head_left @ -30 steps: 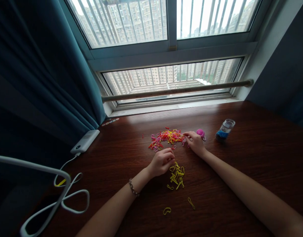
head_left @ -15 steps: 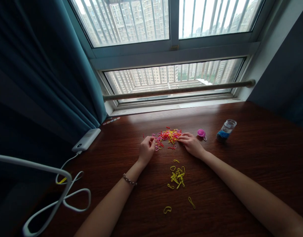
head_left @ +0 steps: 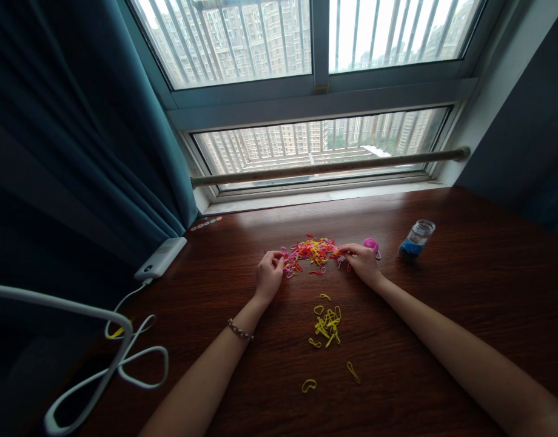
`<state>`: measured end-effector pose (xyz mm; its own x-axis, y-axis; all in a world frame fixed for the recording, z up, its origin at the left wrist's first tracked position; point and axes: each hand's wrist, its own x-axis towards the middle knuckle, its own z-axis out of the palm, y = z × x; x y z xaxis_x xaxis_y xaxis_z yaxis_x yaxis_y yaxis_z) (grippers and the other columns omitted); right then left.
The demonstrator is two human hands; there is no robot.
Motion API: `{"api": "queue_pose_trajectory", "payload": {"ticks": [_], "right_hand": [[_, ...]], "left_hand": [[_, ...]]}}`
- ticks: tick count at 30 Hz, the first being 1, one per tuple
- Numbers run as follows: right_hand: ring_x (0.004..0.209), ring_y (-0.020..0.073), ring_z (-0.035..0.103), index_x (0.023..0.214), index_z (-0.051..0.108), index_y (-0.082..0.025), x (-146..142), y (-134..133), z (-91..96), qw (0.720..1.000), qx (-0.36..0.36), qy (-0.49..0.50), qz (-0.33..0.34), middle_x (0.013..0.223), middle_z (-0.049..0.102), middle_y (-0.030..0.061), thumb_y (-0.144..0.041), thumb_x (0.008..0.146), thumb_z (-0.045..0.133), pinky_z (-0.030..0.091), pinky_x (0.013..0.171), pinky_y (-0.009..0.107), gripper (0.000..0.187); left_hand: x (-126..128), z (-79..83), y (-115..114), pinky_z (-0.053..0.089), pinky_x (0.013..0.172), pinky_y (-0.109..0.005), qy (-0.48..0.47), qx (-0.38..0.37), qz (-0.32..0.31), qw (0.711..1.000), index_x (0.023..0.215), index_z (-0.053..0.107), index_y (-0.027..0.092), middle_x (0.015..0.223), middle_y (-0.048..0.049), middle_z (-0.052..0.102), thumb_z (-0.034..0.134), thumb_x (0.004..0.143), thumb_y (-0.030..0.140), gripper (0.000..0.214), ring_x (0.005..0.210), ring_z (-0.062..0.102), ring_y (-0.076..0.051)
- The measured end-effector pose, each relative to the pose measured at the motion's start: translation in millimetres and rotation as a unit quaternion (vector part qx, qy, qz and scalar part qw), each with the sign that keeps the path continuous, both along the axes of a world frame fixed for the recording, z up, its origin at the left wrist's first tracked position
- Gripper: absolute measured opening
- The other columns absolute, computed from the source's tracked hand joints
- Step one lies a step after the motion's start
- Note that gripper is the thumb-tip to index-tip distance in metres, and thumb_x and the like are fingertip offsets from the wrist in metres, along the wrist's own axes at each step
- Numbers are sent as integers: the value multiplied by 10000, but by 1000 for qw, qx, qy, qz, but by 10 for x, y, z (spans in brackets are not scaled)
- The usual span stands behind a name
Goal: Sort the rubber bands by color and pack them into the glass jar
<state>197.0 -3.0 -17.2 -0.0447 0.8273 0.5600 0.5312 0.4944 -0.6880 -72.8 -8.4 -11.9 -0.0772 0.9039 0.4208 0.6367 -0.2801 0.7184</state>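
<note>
On the dark wooden counter (head_left: 443, 340) we have a heap of small rubber bands (head_left: 313, 250), mostly red, pink, orange and yellow, lying between our two hands and below the window (head_left: 319, 145). Our left hand (head_left: 268, 278) is at the left edge of the heap, its fingers curled and the thumb close to the fingertips, so the grip is nearly closed; we cannot tell whether a band is pinched in it. Our right hand (head_left: 363, 264) reaches the right edge with its fingers stretched out and close together, a few pink and red bands just beside the fingertips; whether that grip has hold of one, we cannot make out. Nearer to us, between our forearms, is a loose cluster of yellow bands (head_left: 328, 326), and nearer still two single yellow bands (head_left: 353, 372) lie apart from each other. Just past our right hand we see a purple cup (head_left: 370, 244), and farther right a clear jar (head_left: 416, 240) with something blue inside. We wear a bracelet (head_left: 240, 329) on the left wrist. Over to the left, beside the blue curtain (head_left: 137, 133), lies a white power bank (head_left: 161, 258) with a cable plugged in.
</note>
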Motion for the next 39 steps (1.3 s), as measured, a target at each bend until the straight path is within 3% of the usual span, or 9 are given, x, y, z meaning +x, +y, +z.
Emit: {"api": "queue_pose_trajectory", "payload": {"ticks": [13,20,25,29,32,39], "right_hand": [[728,191,628,845,655,-164,-5,9,26,998,-40,45,-27,807,682,64,-265,757,545,501,700,332,174],[729,189,588,821,621,-181,-61,-84,96,999,33,-29,-20,783,629,65,-285,829,480,473,679,318,175],[771,183,542,840,569,-186,-266,-360,170,979,138,-132,68,800,575,72,-216,864,414,449,714,311,160],[694,173,504,761,528,-186,-410,-584,242,929,227,-214,200,709,548,59,-197,857,397,440,663,303,163],[668,171,502,724,512,-193,-450,-637,275,902,240,-248,259,671,535,51,-249,869,384,433,631,298,202],[757,183,517,838,547,-177,-409,-508,234,952,140,-208,176,772,587,76,-214,888,358,430,690,316,199]], "left_hand": [[-5,-15,10,428,606,-238,23,16,8,1000,831,585,170,765,-20,592,494,785,237,122,615,522,-116],[-25,-17,16,418,633,-250,61,14,32,998,802,597,177,758,-18,594,541,748,226,92,638,521,-128],[-39,-24,18,408,663,-267,85,19,41,995,775,604,183,759,-20,602,546,740,214,75,667,519,-143],[-44,-22,14,396,670,-283,113,15,52,992,739,610,196,764,-24,610,532,729,190,79,694,514,-164],[-33,-8,0,391,666,-292,145,-13,68,987,668,602,204,730,-24,605,533,698,164,86,708,510,-184],[6,15,-37,368,653,-318,221,-59,72,971,701,614,223,791,-45,601,587,674,251,47,767,498,-228]]}}
